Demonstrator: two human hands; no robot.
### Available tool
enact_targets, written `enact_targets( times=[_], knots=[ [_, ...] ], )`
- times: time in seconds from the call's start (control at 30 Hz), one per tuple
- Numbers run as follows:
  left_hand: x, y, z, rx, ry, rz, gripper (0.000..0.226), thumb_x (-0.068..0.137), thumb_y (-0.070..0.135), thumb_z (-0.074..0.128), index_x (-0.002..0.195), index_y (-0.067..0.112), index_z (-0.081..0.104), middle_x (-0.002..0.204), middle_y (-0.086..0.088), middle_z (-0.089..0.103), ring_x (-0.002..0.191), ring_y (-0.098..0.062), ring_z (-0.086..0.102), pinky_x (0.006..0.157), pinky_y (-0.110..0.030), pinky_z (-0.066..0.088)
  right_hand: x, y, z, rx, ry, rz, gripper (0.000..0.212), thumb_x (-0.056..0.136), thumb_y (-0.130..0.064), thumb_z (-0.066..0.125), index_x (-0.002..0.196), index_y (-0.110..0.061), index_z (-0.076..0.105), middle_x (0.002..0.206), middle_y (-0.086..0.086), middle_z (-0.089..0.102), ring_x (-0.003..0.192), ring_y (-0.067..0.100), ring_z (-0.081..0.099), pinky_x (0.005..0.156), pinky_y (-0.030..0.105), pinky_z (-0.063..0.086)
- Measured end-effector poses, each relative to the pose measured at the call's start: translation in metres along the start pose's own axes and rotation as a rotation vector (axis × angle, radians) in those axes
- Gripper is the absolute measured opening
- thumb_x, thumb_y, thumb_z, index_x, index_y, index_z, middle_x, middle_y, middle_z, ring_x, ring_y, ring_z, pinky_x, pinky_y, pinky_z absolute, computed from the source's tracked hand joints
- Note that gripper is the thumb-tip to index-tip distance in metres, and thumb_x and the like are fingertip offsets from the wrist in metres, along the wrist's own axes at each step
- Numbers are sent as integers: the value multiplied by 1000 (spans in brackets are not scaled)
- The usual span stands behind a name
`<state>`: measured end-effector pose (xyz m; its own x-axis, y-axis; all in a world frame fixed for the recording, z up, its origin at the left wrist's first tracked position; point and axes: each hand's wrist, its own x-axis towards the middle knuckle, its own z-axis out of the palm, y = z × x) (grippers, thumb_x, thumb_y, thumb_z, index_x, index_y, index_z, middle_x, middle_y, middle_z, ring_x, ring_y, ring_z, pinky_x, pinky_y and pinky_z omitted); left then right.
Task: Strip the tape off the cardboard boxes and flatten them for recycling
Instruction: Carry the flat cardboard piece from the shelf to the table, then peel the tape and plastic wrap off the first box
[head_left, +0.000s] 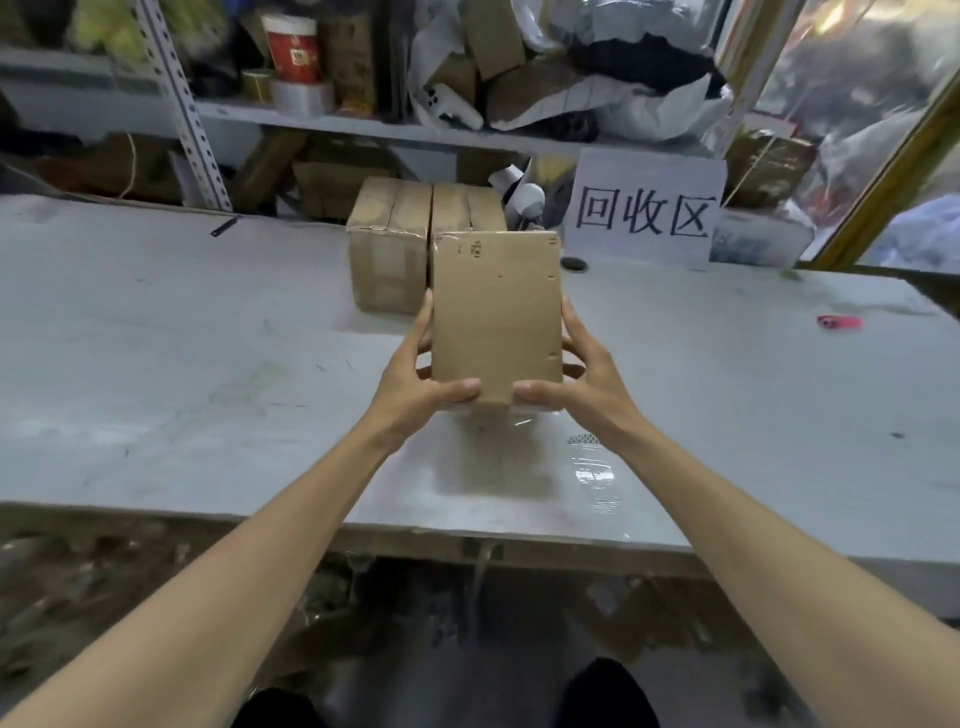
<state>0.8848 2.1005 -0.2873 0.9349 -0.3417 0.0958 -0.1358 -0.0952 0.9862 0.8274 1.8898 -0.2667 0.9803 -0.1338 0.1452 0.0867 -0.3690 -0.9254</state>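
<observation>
Above the near half of the grey table (182, 338), a closed cardboard box (496, 317) is held up off the surface, broad face up, its shadow lying on the tabletop straight beneath. The left hand (415, 379) grips its left edge and the right hand (587, 379) its right edge; each thumb lies pressed flat along the box's near edge, the tips close but not touching, while the fingers curl round the sides and under, mostly out of sight. Whether tape covers this box is hard to say; only a faint shine shows along its far edge. Just behind the box stand two more boxes (389, 249) side by side, the right one largely hidden by it. Near and to the right of the box a clear strip (595, 473) lies flat, close to the table's front edge. Left of the box the tabletop runs wide and bare. Farther right of it lies a small pink object (839, 322), too blurred to name. Behind and right of the box a white sign (644, 208) leans upright, and beyond that cluttered shelving (322, 122) is blurred.
</observation>
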Motion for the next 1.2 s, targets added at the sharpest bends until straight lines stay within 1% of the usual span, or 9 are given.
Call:
enact_targets(
  times=[0.1,0.23,0.47,0.53,0.63,0.8,0.93,1.1,1.2],
  knots=[
    [-11,-10,14,34,6,69,114,73,24,87,155,48,10,144,-1,44,123,-24,54,98,-40,53,-18,16,-3,11,36,-43,113,65,-26,87,150,-41,13,140,-2,50,122,15,53,100,39,49],
    [-31,-9,24,35,-8,78,117,66,28,88,153,51,13,146,-3,45,123,-25,55,96,-39,54,-40,21,-7,47,41,-49,114,63,-25,89,147,-49,15,139,1,48,121,18,53,96,40,52],
    [-36,7,26,141,11,7,115,66,17,92,146,50,16,117,8,50,99,-12,64,66,-18,56,-41,24,-13,55,-3,-78,109,59,-13,89,139,-45,22,129,0,49,105,6,57,77,15,51],
    [-31,18,28,108,71,-2,103,68,26,91,139,48,20,117,-2,54,93,-11,69,71,-23,59,-39,23,-19,64,-17,-106,116,59,-8,88,145,-40,18,130,-2,47,105,6,56,75,13,50],
    [-28,27,25,11,94,-79,95,61,36,87,132,51,26,122,-6,58,111,-21,63,94,-46,53,-44,29,-16,58,-12,-102,122,58,-2,86,150,-33,12,129,-6,43,103,9,56,69,16,53],
    [-13,41,16,-13,43,-57,82,55,31,86,116,43,32,141,2,43,124,-11,47,79,-28,41,-38,24,-20,194,-17,-35,80,51,-15,76,123,-31,45,117,-4,56,101,16,60,67,22,54],
    [-7,44,10,23,59,58,106,52,11,93,132,26,25,138,-2,44,130,-16,46,100,-31,48,-18,2,-27,278,-43,76,65,66,-28,86,120,-17,51,108,-2,66,95,3,65,66,12,50],
    [-6,50,-4,176,88,288,124,46,1,97,140,36,23,129,17,40,111,18,45,74,-6,49,-6,-40,-18,-59,208,-280,98,60,-20,89,140,-25,33,132,-6,48,120,5,46,93,9,37],
    [-7,52,-17,193,104,306,123,47,1,97,142,34,24,130,12,43,110,14,47,73,-8,49,-5,-61,-3,-188,153,-445,70,67,-18,84,130,-25,54,129,-7,56,115,4,51,92,2,34]
  ],
)
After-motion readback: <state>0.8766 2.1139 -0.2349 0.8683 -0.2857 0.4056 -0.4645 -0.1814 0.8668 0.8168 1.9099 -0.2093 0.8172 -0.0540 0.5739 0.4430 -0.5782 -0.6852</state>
